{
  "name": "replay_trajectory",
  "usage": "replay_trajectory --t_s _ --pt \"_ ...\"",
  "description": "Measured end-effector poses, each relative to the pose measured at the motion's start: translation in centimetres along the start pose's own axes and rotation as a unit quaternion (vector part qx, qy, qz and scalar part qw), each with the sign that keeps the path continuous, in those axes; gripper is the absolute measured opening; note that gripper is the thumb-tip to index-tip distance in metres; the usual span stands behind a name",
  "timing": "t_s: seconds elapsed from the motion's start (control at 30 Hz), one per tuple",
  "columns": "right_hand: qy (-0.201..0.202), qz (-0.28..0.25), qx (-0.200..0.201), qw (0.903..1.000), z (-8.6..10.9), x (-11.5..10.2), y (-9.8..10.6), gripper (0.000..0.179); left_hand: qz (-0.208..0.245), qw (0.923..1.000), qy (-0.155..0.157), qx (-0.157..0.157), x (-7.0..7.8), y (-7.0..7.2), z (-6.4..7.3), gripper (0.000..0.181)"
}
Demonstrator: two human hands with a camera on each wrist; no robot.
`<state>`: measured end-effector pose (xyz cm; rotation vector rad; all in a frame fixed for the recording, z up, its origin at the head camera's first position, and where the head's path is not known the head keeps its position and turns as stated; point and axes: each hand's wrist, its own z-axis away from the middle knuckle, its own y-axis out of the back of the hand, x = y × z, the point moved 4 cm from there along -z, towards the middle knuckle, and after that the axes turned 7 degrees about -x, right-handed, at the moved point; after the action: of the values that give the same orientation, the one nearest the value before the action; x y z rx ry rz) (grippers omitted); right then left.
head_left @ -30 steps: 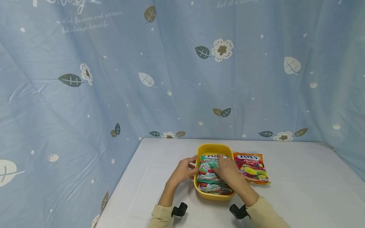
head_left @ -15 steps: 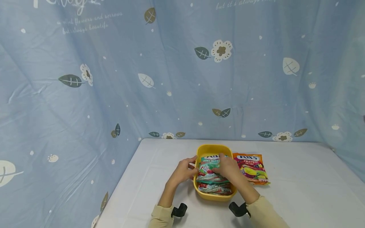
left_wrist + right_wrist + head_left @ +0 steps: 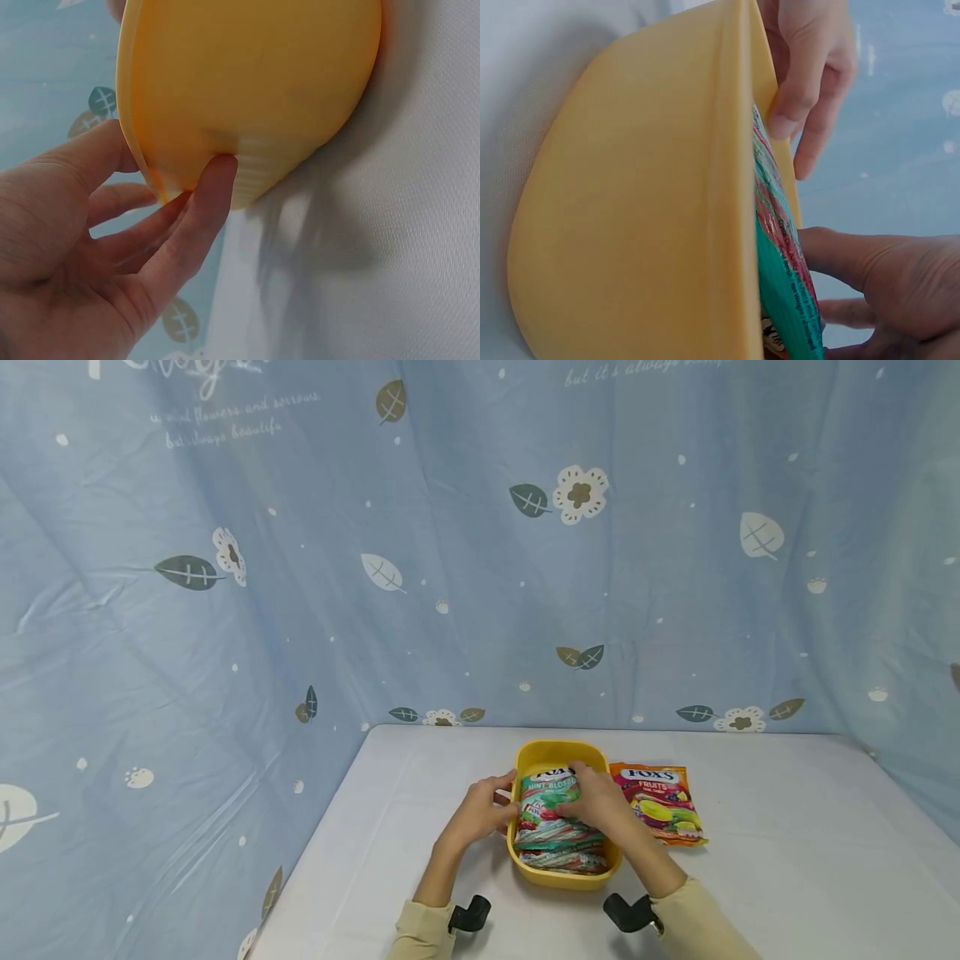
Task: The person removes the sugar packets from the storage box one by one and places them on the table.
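Observation:
A yellow plastic tub stands on the white table with candy bags inside. The upper one is a green FOX'S mint candy bag; part of a similar candy bag shows beneath its near edge. My left hand holds the tub's left rim; in the left wrist view its thumb is at the rim and its fingers lie against the outer wall. My right hand reaches in over the right rim and grips the upper bag's right part, thumb on its face; the other fingertips are partly hidden.
A red-orange FOX'S fruits candy bag lies flat on the table, close against the tub's right side. Behind the white table hangs a blue curtain printed with leaves and flowers.
The upper mint candy bag has shifted slightly left and nearer within the tub, covering more of the one below. My right hand has moved a little left with it; my left hand stays on the rim.

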<state>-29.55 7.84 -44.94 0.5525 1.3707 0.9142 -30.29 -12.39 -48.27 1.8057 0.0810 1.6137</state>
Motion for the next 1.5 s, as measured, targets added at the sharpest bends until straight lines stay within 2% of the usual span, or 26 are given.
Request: replay_trajectory --t_s 0.17,0.47,1.03,1.27,1.5 --pt "0.012 0.006 0.006 0.9999 0.0 0.0 0.0 0.076 -0.004 1.0000 -0.001 0.001 0.0 0.0 -0.1 0.063" --pt "0.044 0.001 0.042 0.9982 -0.3 0.1 0.2 0.066 -0.001 1.0000 -0.002 -0.001 0.0 0.1 -0.2 0.063" --pt "0.052 -0.103 -0.027 0.9930 -0.6 1.0 1.0 0.059 -0.003 1.0000 0.007 0.002 0.2 0.3 -0.3 0.062" --pt "0.072 -0.125 -0.026 0.9892 -0.9 1.6 0.9 0.054 -0.003 0.9999 0.009 0.004 0.2 0.4 -0.3 0.062" --pt "0.068 -0.140 -0.024 0.9875 -0.9 2.1 1.0 0.053 0.006 1.0000 0.005 -0.001 0.2 0.3 -0.3 0.062"
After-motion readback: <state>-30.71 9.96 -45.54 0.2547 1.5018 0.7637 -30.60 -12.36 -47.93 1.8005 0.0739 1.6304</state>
